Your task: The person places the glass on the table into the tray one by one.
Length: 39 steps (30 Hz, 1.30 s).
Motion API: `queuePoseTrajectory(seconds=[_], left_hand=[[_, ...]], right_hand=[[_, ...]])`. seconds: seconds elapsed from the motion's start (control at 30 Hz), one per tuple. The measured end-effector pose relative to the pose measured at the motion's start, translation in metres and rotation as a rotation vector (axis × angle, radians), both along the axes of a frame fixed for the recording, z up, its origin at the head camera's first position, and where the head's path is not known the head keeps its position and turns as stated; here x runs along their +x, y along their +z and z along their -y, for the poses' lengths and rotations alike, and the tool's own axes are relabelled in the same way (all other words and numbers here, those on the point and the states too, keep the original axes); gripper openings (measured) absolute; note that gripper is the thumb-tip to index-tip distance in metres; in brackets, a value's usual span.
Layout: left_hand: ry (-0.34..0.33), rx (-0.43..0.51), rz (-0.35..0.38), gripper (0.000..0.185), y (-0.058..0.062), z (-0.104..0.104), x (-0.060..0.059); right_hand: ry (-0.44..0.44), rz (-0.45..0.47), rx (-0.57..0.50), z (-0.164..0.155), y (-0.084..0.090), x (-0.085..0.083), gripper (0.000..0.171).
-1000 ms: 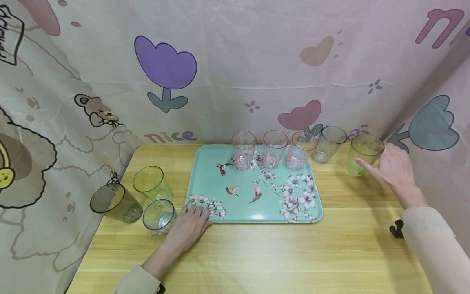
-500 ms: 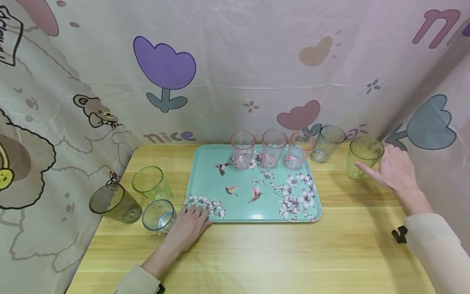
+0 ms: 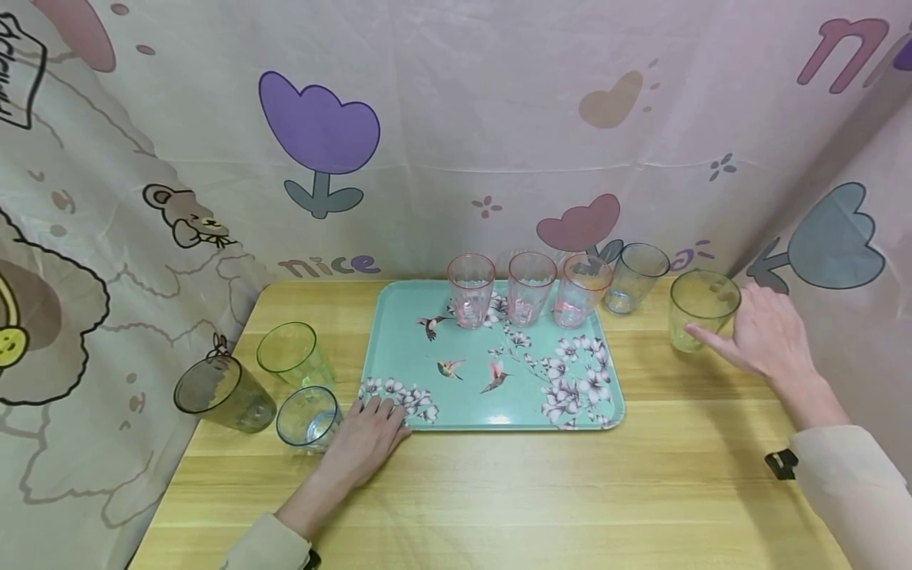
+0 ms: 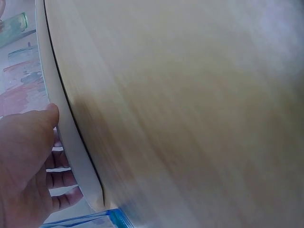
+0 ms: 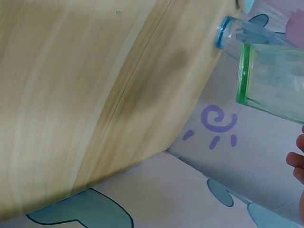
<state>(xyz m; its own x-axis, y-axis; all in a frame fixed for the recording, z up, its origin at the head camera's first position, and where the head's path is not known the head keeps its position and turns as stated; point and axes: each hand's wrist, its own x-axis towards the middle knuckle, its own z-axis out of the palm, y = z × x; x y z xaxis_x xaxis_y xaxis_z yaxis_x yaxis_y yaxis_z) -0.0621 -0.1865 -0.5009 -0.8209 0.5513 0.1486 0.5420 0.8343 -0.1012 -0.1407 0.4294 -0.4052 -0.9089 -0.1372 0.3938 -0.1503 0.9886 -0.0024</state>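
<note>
The green tumbler (image 3: 701, 309) at the right of the teal flower-and-hummingbird tray (image 3: 399, 348) is the one being reached for, so a clean wrap is what's needed here: thumb on one side, fingers round the back, low enough that the cup isn't tipped. Clear plastic cups like this are probably light and a bit slippery, so an even squeeze is better than a fingertip pinch, and a straight lift keeps it off the grey-blue tumbler (image 3: 636, 277) standing just off the tray's far right corner.

The right hand (image 3: 765, 336) is spread loosely beside the green tumbler, with one finger laid across its near side and the rest behind it. Nothing is clamped yet; whether the wall is actually touched can't be told for sure. In the right wrist view the green rim (image 5: 243, 76) is seen apart from the fingertips at the frame edge.

The left hand (image 3: 366, 439) is laid flat at the tray's near left corner, fingers straight over the rim, nothing gripped. Three pink tumblers (image 3: 527, 286) are lined along the tray's far edge.
</note>
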Motion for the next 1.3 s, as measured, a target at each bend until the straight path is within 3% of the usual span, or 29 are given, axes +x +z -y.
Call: queuePoseTrajectory(seconds=[0.17,0.5,0.77,1.3], left_hand=[[0.002,0.003,0.004,0.03,0.0,0.0,0.0],[0.008,0.002,0.02,0.03,0.001,0.0,0.0],[0.005,0.012,0.017,0.03,0.003,-0.001,0.0],[0.014,0.019,0.032,0.03,0.001,0.0,0.0]], right_hand=[[0.036,-0.015,0.034,0.007,0.004,0.004,0.093],[0.118,-0.068,0.055,0.02,0.008,0.008,0.081],[0.226,-0.162,0.068,0.03,0.007,0.007,0.111],[0.333,-0.262,0.056,0.054,0.004,0.01,0.109]])
